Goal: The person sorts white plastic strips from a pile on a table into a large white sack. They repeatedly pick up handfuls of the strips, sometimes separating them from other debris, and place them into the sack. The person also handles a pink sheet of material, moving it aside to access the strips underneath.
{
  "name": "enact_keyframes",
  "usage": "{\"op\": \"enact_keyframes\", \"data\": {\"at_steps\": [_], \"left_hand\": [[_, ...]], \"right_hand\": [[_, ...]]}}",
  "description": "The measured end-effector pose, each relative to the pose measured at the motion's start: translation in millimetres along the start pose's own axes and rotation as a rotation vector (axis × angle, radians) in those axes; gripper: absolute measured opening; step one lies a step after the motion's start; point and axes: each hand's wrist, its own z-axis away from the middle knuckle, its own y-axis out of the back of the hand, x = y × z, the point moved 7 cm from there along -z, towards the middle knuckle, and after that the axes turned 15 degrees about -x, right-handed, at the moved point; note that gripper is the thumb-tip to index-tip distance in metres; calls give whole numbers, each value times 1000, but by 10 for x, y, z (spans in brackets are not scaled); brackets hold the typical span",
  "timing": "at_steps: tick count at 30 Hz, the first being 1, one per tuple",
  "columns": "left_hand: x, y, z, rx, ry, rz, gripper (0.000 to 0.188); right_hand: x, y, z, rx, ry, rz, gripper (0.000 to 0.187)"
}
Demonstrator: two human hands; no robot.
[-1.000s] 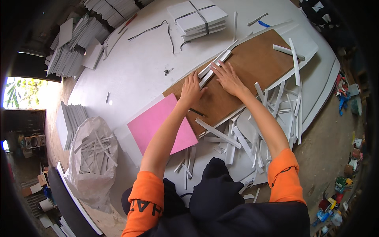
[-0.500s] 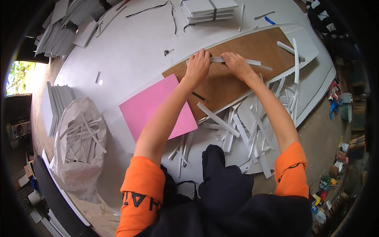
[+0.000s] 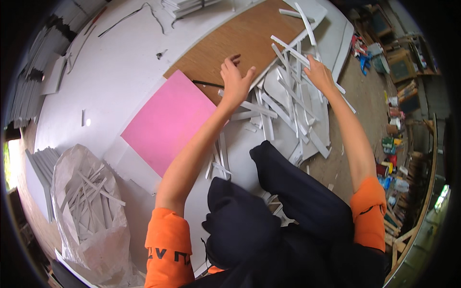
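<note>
Right hand [image 3: 318, 74] is gripping a long, narrow white strip [image 3: 289, 50] above the tangled white-strip pile [image 3: 288, 103] | left hand [image 3: 235, 79] is hovering, fingers loosely spread, over the flat brown board [image 3: 211, 53] | risk: crossed strips could be snagging, dragging neighbours loose

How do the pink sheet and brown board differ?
The pink sheet is squarish; the brown board is much longer. The pink sheet lies on top, overlapping one end of the brown board. The left hand is over the brown board; its forearm crosses the pink sheet. Both look flat.
</note>
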Motion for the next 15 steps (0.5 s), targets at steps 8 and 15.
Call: {"op": "enact_keyframes", "data": {"at_steps": [8, 15], "left_hand": [[-574, -1209, 912, -252, 122, 51, 51], [-458, -1349, 435, -23, 165, -171, 73]], "right_hand": [[879, -571, 1534, 55, -130, -114, 27], [1303, -1248, 1953, -70, -249, -341, 22]]}}
